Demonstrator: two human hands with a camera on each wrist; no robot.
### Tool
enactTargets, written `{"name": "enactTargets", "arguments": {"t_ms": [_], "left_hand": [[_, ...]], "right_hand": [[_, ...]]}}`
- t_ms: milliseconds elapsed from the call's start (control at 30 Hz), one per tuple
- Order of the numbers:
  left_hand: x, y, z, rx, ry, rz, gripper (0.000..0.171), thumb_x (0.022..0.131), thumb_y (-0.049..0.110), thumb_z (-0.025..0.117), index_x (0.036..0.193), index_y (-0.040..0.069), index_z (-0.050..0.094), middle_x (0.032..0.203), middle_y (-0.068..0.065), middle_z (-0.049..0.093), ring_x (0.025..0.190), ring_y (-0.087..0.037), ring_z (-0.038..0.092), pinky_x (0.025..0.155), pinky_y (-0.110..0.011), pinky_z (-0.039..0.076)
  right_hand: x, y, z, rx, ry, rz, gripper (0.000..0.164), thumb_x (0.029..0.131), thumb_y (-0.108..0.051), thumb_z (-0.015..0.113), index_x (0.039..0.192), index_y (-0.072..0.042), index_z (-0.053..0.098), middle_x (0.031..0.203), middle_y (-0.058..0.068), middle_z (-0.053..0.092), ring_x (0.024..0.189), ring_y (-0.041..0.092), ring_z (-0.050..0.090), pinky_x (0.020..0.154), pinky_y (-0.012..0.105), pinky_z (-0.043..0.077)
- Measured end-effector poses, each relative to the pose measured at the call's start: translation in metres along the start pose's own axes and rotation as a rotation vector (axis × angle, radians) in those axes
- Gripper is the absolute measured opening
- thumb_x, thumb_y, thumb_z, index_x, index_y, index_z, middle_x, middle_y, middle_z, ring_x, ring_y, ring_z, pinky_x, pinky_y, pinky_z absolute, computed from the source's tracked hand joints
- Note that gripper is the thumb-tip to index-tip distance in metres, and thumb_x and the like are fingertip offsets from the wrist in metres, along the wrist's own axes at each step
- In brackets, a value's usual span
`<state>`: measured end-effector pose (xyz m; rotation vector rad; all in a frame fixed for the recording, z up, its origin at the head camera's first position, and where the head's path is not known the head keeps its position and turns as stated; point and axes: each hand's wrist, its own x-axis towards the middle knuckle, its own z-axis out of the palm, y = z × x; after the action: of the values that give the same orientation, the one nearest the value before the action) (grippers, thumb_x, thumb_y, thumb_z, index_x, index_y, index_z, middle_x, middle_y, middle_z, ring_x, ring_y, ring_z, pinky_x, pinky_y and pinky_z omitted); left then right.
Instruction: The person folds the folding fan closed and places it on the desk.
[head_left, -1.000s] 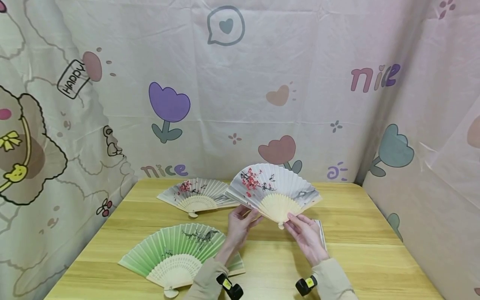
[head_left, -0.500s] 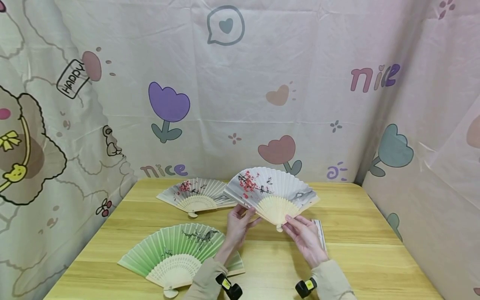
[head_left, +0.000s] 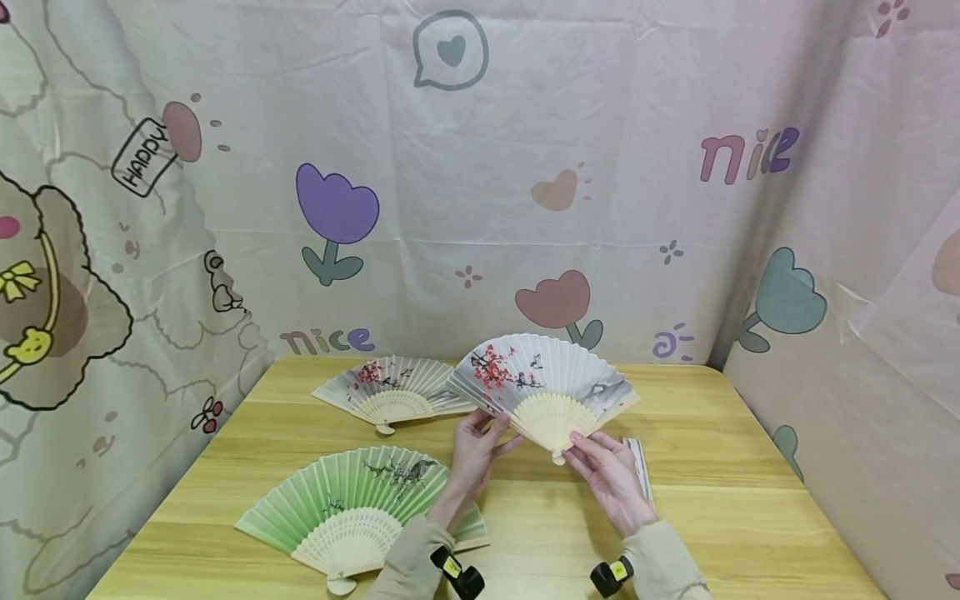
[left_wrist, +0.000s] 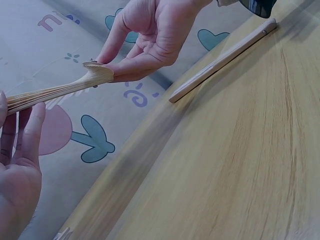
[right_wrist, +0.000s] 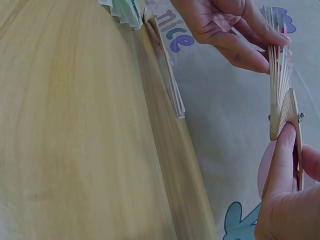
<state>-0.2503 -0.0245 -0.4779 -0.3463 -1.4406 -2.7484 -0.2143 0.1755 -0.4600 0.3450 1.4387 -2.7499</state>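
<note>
While finely pleated, a grey, wood-ribbed fan (head_left: pixel 553 375) in left hand (head_left: pixel 476 454) and right hand (head_left: pixel 609 475), each grip narrowly pinched.

Probable gap beneath held fan (head_left: pixel 543 385)

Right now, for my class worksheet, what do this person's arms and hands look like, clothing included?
The left hand and right hand are bare, without gloves. The left sleeve and right sleeve are plain beige, reaching the wrists. By the cuffs sit a left device and right device, both black and boxy with a yellow patch; no cables show.
</note>
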Motion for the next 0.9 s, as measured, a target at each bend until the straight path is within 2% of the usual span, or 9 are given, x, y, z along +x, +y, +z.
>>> {"name": "enactTargets", "arguments": {"t_ms": [167, 333, 567, 667, 767, 900], "left_hand": [[0.000, 0.001, 0.000, -0.007, -0.002, -0.012, 0.020, 0.095, 0.001, 0.065, 0.114, 0.009, 0.067, 0.099, 0.003, 0.070, 0.089, -0.009, 0.071, 0.081, -0.035, 0.068], [0.001, 0.002, -0.001, 0.008, 0.004, -0.008, 0.023, 0.094, 0.000, 0.065, 0.117, 0.005, 0.066, 0.100, 0.002, 0.073, 0.089, -0.010, 0.072, 0.081, -0.035, 0.068], [0.001, 0.003, -0.005, 0.049, 0.002, 0.017, 0.016, 0.094, -0.001, 0.066, 0.105, 0.010, 0.069, 0.095, 0.002, 0.073, 0.085, -0.010, 0.071, 0.078, -0.037, 0.068], [0.000, 0.003, -0.005, 0.066, -0.011, 0.025, 0.015, 0.094, -0.001, 0.066, 0.106, 0.007, 0.070, 0.094, 0.001, 0.072, 0.085, -0.012, 0.073, 0.079, -0.037, 0.068], [-0.001, 0.004, -0.005, 0.079, -0.019, 0.030, 0.020, 0.094, -0.003, 0.065, 0.113, -0.003, 0.067, 0.094, 0.001, 0.071, 0.085, -0.014, 0.074, 0.078, -0.038, 0.068], [-0.002, 0.006, -0.004, 0.099, -0.037, 0.034, 0.033, 0.095, -0.005, 0.063, 0.122, -0.021, 0.056, 0.095, 0.002, 0.072, 0.087, -0.014, 0.075, 0.079, -0.038, 0.068]], "right_hand": [[-0.002, 0.000, -0.001, -0.014, -0.006, 0.002, 0.020, 0.092, 0.006, 0.064, 0.083, -0.011, 0.063, 0.080, 0.000, 0.075, 0.078, 0.011, 0.073, 0.085, 0.026, 0.067], [-0.002, 0.000, -0.003, -0.069, 0.019, -0.001, 0.021, 0.095, 0.001, 0.064, 0.079, -0.014, 0.062, 0.080, -0.001, 0.075, 0.077, 0.011, 0.073, 0.085, 0.028, 0.067], [-0.001, -0.002, -0.009, -0.122, 0.074, 0.016, 0.025, 0.095, -0.005, 0.067, 0.072, -0.016, 0.065, 0.075, -0.001, 0.075, 0.072, 0.011, 0.073, 0.082, 0.027, 0.068], [0.000, -0.002, -0.011, -0.141, 0.082, 0.021, 0.023, 0.094, -0.007, 0.068, 0.073, -0.016, 0.067, 0.074, -0.001, 0.075, 0.071, 0.011, 0.073, 0.081, 0.026, 0.068], [0.000, -0.002, -0.011, -0.155, 0.090, 0.014, 0.022, 0.093, -0.009, 0.070, 0.073, -0.016, 0.069, 0.073, -0.001, 0.075, 0.069, 0.011, 0.073, 0.078, 0.027, 0.068], [0.001, -0.001, -0.012, -0.167, 0.099, 0.000, 0.021, 0.093, -0.009, 0.071, 0.073, -0.016, 0.071, 0.070, -0.002, 0.075, 0.066, 0.010, 0.073, 0.075, 0.027, 0.068]]}}
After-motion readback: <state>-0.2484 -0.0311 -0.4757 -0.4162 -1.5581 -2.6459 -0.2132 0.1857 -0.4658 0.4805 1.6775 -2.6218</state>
